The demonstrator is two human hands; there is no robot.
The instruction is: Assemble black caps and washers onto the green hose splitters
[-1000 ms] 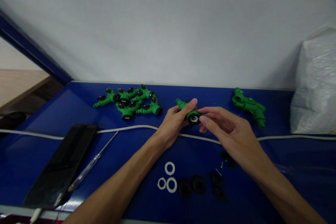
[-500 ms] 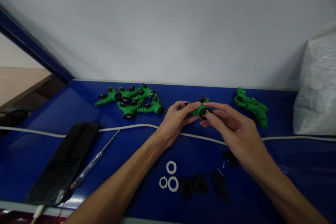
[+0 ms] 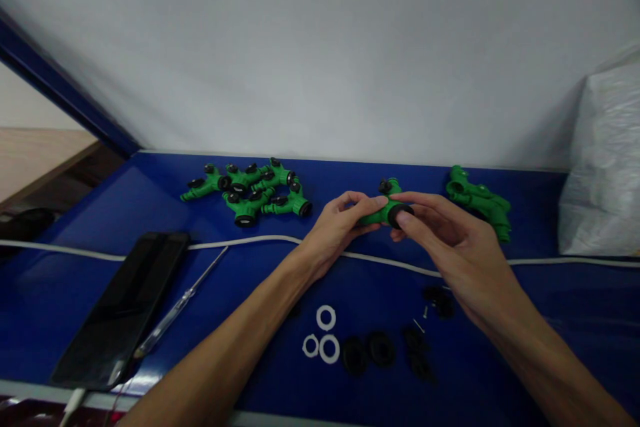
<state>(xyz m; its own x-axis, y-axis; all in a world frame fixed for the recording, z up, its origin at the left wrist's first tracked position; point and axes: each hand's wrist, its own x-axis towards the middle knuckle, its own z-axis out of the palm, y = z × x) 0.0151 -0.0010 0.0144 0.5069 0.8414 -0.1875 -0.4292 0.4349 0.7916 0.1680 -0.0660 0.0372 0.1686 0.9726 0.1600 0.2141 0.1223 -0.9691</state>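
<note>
While left hand (image 3: 337, 223) grips green fitting (image 3: 380, 213), right hand (image 3: 450, 240) fingertips pinch its black end

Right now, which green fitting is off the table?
The green fitting gripped between left hand and right hand; the left cluster and right pile lie on the table.

– What's the room like from where you stand?

– Plain. A pale grey-white wall (image 3: 320, 47) fills the whole back, evenly lit, with no strong shadows.

– And the bench?

– A deep blue tabletop (image 3: 75, 280) runs right up to that wall, glossy enough to catch a sheen. A dark blue beam (image 3: 65, 93) slants down at the left.

– Anything past it?

– A light wooden surface (image 3: 35, 153), lower, off to the left.
</note>
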